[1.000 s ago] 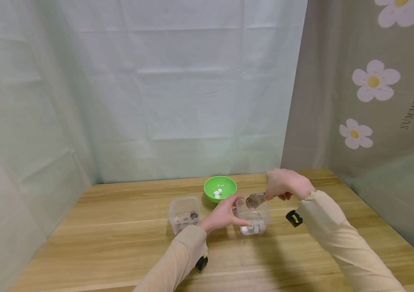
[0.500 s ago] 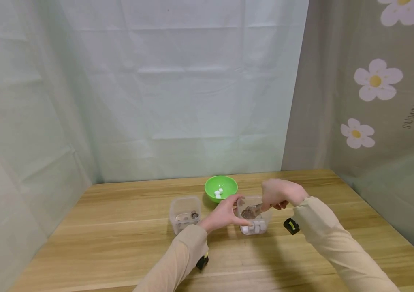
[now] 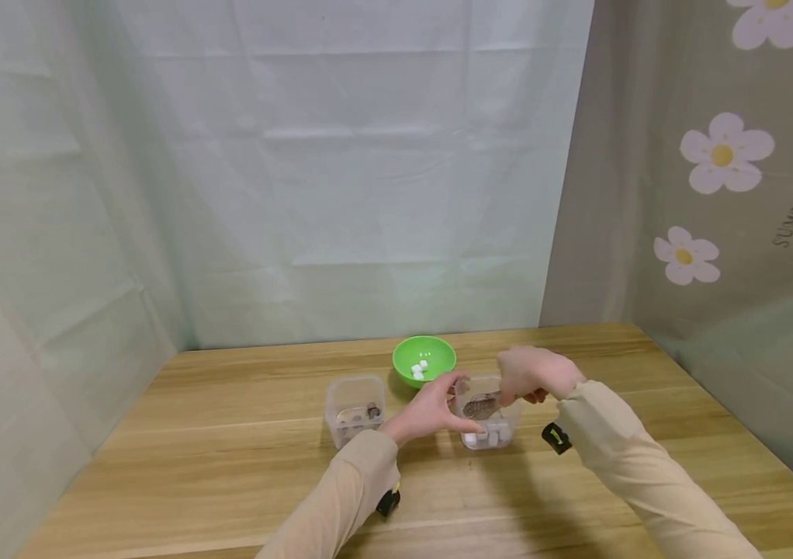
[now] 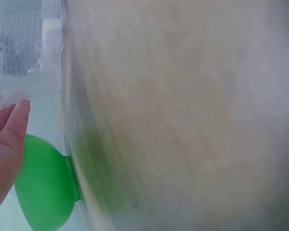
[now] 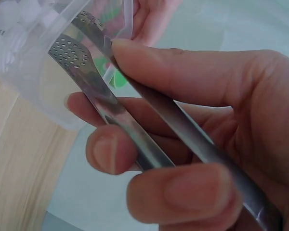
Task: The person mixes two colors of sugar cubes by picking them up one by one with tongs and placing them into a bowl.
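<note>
My left hand (image 3: pixel 431 407) grips the side of a clear plastic container (image 3: pixel 512 419), thumb at the near side and fingers round the far side. White cubes (image 3: pixel 493 436) lie at its bottom. My right hand (image 3: pixel 532 371) holds metal tongs (image 3: pixel 482 405) with perforated heads, lowered inside that container. In the right wrist view, the tong arms (image 5: pixel 70 54) stand apart, and no cube shows clearly between the heads. The left wrist view has one perforated head (image 4: pixel 14 53) seen through the container wall, beside my left fingertips (image 4: pixel 21 108).
Behind my left hand stands a green bowl (image 3: pixel 438 355) with several white cubes in it. To the left is a second clear container (image 3: pixel 331 407) holding dark brown pieces (image 3: pixel 372 411). All stand on a wooden table (image 3: pixel 229 466), with a pale curtain (image 3: pixel 368 194) behind.
My right hand has moved down and slightly left, bringing the tongs' heads from near the container's rim to deeper inside. My left hand has stayed on the container.
</note>
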{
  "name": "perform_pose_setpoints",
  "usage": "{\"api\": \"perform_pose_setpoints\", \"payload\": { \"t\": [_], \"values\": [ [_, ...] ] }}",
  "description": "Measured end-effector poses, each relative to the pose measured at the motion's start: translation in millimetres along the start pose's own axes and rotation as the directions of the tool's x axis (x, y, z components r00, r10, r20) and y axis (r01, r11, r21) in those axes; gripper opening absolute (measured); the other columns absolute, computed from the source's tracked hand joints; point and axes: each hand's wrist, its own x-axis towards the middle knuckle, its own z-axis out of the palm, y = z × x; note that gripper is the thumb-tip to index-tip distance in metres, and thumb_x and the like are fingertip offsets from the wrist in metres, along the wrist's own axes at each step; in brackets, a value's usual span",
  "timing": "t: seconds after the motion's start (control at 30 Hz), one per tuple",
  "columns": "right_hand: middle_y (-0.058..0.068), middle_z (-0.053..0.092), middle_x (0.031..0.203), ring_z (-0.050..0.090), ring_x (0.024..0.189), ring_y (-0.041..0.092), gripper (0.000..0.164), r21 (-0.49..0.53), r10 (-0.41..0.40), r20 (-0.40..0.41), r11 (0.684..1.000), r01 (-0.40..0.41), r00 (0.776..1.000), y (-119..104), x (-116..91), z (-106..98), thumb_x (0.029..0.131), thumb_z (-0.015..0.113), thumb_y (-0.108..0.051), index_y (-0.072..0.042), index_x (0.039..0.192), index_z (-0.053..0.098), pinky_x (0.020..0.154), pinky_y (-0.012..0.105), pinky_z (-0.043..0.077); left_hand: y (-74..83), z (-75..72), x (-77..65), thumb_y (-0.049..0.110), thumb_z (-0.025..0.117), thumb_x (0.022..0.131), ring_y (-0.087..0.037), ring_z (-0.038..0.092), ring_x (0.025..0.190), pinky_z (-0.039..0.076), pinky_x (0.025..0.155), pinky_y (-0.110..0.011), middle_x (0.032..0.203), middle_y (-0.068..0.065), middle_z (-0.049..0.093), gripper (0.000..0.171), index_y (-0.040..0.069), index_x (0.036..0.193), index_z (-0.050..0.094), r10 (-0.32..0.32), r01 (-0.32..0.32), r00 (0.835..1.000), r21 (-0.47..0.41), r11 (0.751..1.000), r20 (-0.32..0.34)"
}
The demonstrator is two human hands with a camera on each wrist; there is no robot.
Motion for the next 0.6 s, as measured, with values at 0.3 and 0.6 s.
{"api": "perform_pose_setpoints", "payload": {
  "t": [0.3, 0.6],
  "values": [
    [0.001, 0.037, 0.034, 0.028, 0.027, 0.009, 0.024, 0.078, -0.027, -0.056, 0.996, 0.031, 0.998, 16, -8, -6, 0.058, 0.055, -0.024, -0.01, 0.042, 0.043, 0.024, 0.018, 0.022, -3.9, 2.1, 0.7, 0.053, 0.057, 0.041, -0.002, 0.036, 0.079, 0.034, 0.063, -0.02, 0.097, 0.009, 0.034, 0.081, 0.02, 0.109, 0.028, 0.01, -0.01, 1.0, 0.038, 0.999, -0.014],
    [0.001, 0.035, 0.033, 0.026, 0.025, 0.009, 0.031, 0.125, -0.043, -0.118, 0.991, 0.058, 0.992, 34, -21, -24, 0.062, 0.053, -0.027, -0.008, 0.04, 0.042, 0.025, 0.019, 0.026, 24.0, -12.6, -8.1, 0.047, 0.06, 0.042, -0.014, 0.039, 0.083, 0.034, 0.065, -0.022, 0.097, 0.003, 0.038, 0.08, 0.012, 0.108, 0.032, 0.015, -0.015, 1.0, -0.038, 0.999, -0.013]
  ]
}}
